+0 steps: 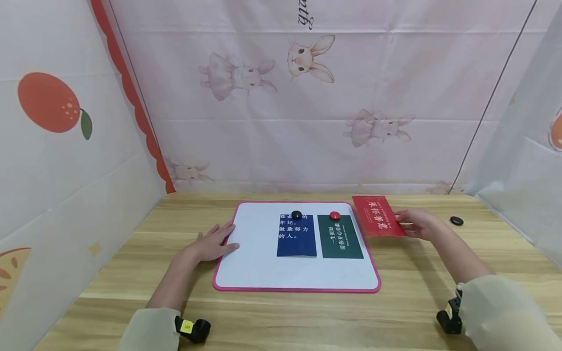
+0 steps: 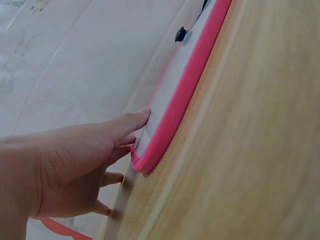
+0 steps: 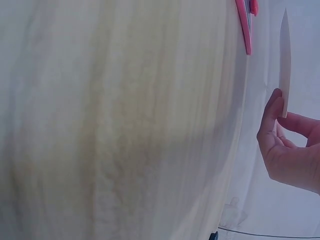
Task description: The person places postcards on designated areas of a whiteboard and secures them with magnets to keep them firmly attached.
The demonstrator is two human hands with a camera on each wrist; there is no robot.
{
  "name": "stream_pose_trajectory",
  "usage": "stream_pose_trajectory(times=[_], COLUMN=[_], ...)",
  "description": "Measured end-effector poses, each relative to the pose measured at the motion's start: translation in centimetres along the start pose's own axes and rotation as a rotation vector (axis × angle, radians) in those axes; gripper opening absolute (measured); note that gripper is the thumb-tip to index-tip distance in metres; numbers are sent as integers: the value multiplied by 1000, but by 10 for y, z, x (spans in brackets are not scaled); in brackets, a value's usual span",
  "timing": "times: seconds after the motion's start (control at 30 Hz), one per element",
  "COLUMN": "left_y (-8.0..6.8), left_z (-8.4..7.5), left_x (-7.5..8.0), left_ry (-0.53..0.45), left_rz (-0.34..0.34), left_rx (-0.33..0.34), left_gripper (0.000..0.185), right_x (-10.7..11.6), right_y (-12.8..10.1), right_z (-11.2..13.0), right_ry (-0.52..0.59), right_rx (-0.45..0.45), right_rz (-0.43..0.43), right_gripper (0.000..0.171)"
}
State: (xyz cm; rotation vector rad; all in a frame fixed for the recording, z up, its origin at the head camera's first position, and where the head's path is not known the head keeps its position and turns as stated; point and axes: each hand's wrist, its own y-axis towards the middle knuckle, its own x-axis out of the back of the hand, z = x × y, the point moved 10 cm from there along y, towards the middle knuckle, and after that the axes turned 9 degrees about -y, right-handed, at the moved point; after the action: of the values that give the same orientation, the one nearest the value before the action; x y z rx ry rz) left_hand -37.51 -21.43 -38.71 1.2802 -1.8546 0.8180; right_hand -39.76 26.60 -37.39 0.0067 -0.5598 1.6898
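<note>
A whiteboard (image 1: pixel 254 263) with a pink rim lies on the table. My left hand (image 1: pixel 212 243) rests at its left edge with fingers spread; in the left wrist view the thumb touches the white surface while other fingertips reach the table. On the board are a dark blue card (image 1: pixel 296 247) under a black round magnet (image 1: pixel 296 214) and a green card (image 1: pixel 329 249) under a red round magnet (image 1: pixel 335 215). Beyond the board's right edge, my right hand (image 1: pixel 419 224) pinches a red card (image 1: pixel 377 214) by its right edge; the right wrist view shows this card edge-on, raised above the table.
Another black round magnet (image 1: pixel 456 221) lies on the wooden table (image 1: pixel 281 321), right of my right hand. A pale curtain with rabbit prints (image 1: pixel 303 58) hangs behind the table, and printed sheets stand at both sides.
</note>
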Motion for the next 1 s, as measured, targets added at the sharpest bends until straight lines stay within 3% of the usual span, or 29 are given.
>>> stream_pose_trajectory(times=[1.0], left_y=[-1], left_z=[-2], left_x=[1], left_ry=[5], left_rz=[7], left_rx=[9], left_gripper=[74], right_x=[-41], right_y=[2], right_z=[26], right_ry=[42], right_rx=[28], right_rz=[39], right_gripper=[56])
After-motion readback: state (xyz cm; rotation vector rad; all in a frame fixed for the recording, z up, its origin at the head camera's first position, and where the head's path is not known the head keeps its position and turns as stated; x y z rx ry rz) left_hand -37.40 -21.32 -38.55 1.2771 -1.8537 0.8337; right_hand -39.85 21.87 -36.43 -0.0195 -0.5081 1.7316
